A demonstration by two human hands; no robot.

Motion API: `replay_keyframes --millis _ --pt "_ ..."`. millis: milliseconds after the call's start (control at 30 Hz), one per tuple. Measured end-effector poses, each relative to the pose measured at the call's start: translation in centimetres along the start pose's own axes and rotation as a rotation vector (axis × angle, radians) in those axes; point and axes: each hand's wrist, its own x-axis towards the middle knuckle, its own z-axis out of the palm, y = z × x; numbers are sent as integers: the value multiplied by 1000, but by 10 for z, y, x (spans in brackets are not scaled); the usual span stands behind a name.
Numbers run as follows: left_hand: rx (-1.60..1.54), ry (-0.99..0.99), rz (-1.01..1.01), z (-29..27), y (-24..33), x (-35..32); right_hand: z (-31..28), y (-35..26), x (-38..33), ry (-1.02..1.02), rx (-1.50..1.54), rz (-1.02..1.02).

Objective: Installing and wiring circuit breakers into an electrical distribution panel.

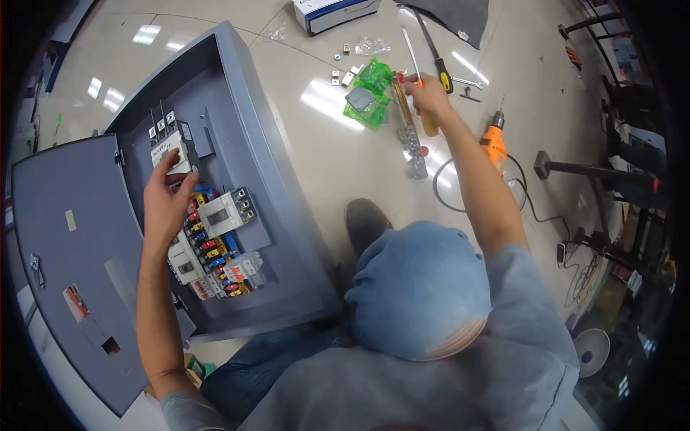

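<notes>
A grey metal electrical box (237,86) lies on the floor with its door (72,237) swung open to the left. Inside it are white circuit breakers (228,212) with red, blue and yellow wire ends. My left hand (167,200) is spread, its fingertips touching the upper white breaker (167,144). My right hand (428,95) reaches out over the floor, its fingers closed on an orange-handled screwdriver (430,126). A long copper-coloured strip (404,108) lies just left of that hand.
Green plastic covers (370,97) and small metal fittings (343,75) lie beside the strip. A black-and-yellow screwdriver (440,66), an orange drill (494,144) with its cable, and a white-and-blue carton (334,13) are on the floor. Chair bases (575,169) stand at right.
</notes>
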Motion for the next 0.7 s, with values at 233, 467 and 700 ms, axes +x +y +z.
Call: replay_keyframes --millis 233,467,700 --pt "-226 45 14 54 43 16 64 -35 67 -107 -323 2" --pt "-459 -42 -16 119 74 14 119 -43 109 -27 -477 -292" --pt "-389 -159 -56 162 93 32 141 -48 120 4 -475 -315"
